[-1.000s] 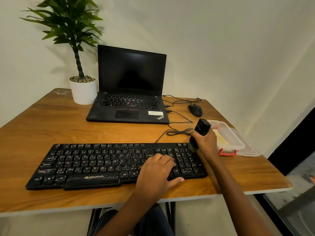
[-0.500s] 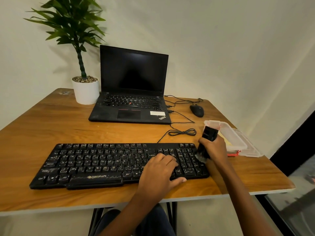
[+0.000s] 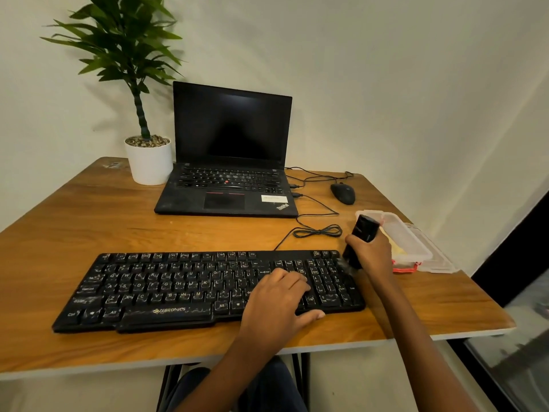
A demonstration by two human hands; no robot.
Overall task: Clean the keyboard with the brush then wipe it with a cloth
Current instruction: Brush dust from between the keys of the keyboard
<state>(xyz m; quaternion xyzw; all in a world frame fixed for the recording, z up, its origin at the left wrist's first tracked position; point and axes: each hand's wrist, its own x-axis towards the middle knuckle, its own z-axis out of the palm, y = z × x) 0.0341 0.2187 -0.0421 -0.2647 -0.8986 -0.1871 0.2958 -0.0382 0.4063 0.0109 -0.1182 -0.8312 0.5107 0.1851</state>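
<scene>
My feed gives me only two arms and a lap. The left forearm [image 3: 225, 364] and the right forearm [image 3: 416, 337] are both bare up to where the lower edge of the frame cuts them off. The left hand [image 3: 276, 304] and right hand [image 3: 372, 255] are bare as well. The only clothing I can make out is a pair of dark blue trousers [image 3: 276, 388], possibly jeans, though the cloth is too dim for me to be sure.

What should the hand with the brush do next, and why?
Probably sweep the brush leftward along the keys. The right hand grips it with the bristles on the right end of the keyboard, the left hand rests on it, and the keys further left look dusty.
</scene>
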